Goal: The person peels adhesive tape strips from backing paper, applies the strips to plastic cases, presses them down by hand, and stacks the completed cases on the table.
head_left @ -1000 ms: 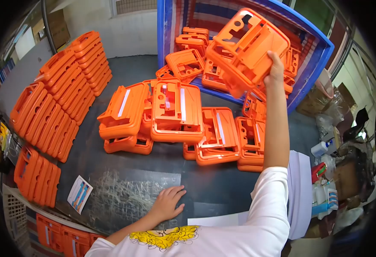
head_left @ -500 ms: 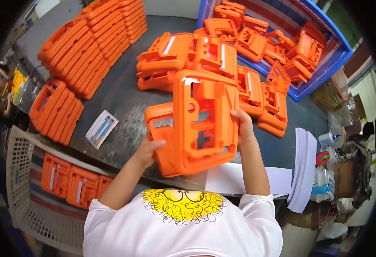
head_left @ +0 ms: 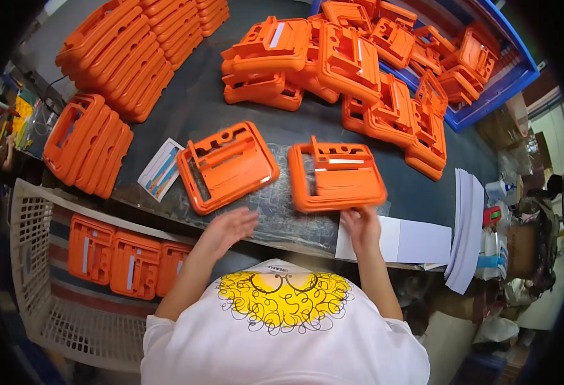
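Two orange moulded plastic frames with slots and cut-outs are in front of me at the table's near side. The left frame [head_left: 230,170] lies tilted on the table, and my left hand [head_left: 230,231] is just below it, fingers stretched out and holding nothing. My right hand [head_left: 363,232] has its fingertips at the near edge of the right frame [head_left: 339,178] and grips it there; part of the fingers is hidden by that edge. A printed card [head_left: 160,170] with blue stripes lies beside the left frame.
Tall stacks of orange frames [head_left: 118,61] stand at the back left, a shorter stack [head_left: 88,146] nearer. More frames [head_left: 266,45] are piled by a blue crate [head_left: 458,122]. A pale basket [head_left: 34,224] sits below left. White sheets [head_left: 467,224] lie at right.
The two frames, held up together in both hands before, are now apart, side by side and lower at the table. My left hand has let go.
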{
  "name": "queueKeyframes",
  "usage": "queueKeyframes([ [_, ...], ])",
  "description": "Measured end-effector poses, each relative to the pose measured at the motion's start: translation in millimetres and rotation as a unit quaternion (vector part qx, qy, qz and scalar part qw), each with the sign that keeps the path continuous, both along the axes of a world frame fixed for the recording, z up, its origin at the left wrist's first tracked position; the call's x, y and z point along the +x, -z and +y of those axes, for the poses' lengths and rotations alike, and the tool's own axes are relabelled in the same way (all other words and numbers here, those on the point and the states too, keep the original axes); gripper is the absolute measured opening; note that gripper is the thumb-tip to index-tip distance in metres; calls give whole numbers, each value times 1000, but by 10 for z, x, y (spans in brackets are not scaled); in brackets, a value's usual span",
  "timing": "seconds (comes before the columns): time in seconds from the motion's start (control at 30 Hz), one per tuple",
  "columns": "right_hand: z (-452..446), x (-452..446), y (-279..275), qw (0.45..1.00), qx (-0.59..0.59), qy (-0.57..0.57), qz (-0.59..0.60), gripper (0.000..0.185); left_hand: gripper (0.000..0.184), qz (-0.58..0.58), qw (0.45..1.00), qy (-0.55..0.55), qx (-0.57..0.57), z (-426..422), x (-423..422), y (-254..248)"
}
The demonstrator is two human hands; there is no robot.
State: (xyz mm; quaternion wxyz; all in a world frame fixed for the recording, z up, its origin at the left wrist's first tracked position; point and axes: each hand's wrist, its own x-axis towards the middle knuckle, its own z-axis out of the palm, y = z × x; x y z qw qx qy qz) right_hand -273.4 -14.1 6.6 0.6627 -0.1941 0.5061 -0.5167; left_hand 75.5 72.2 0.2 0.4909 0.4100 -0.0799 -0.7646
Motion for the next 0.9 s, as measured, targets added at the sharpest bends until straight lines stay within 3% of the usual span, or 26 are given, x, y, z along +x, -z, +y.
queueKeyframes([
  [0.07, 107, -51, -98, 970, 87, -113, 199, 32, 28, -225, 966, 97, -85, -31, 46, -324],
  [0.1, 90, -82, -160, 919, 15, -116, 375, 28, 24, -333, 923, 142, -127, -82, 87, -395],
  [0.13, 21, -116, -224, 833, -56, -118, 537, 27, 16, -480, 837, 22, -264, -213, 124, -310],
  [0.17, -59, -126, -306, 715, -124, -117, 678, 27, 17, -642, 745, 17, -182, -433, 202, -573],
  [0.2, -146, -25, -475, 650, -195, -44, 733, 32, 22, -744, 575, -87, -330, -721, 372, -494],
  [0.23, -262, 1, -612, 629, -188, -76, 751, 24, 27, -810, 438, -109, -375, -958, 428, -606],
  [0.27, -392, 29, -701, 607, -183, -108, 766, 19, 34, -844, 387, -114, -354, -1153, 446, -550],
  [0.33, -700, 99, -785, 541, -381, -113, 741, 25, 36, -834, 466, 34, -293, -1320, 464, -539],
  [0.37, -856, 127, -771, 513, -424, -128, 735, 30, 37, -818, 502, 108, -260, -1361, 451, -530],
  [0.43, -1160, 146, -605, 452, -502, -149, 722, 40, 37, -806, 498, 116, -299, -1346, 501, -484],
  [0.5, -1323, 109, -395, 448, -495, -210, 714, 38, 36, -786, 470, 140, -376, -1284, 591, -410],
  [0.57, -1406, 157, -374, 510, -405, -265, 712, 36, 36, -781, 469, 146, -385, -1262, 447, -413],
  [0.63, -1450, 212, -325, 490, -482, -149, 711, 46, 37, -790, 461, 142, -379, -1304, 303, -365],
  [0.67, -1462, 164, -399, 473, -504, -86, 718, 62, 40, -796, 442, 143, -388, -1357, 307, -286],
  [0.77, -1588, -111, -576, 531, -382, 124, 746, 80, 45, -766, 480, -36, -427, -1592, 307, -515],
  [0.83, -1790, -463, -581, 551, -261, 103, 786, 96, 65, -772, 494, -130, -379, -1870, 423, -590],
  [0.9, -2099, -715, -341, 599, -273, 22, 753, 96, 73, -803, 488, -130, -317, -2128, 275, -836],
])
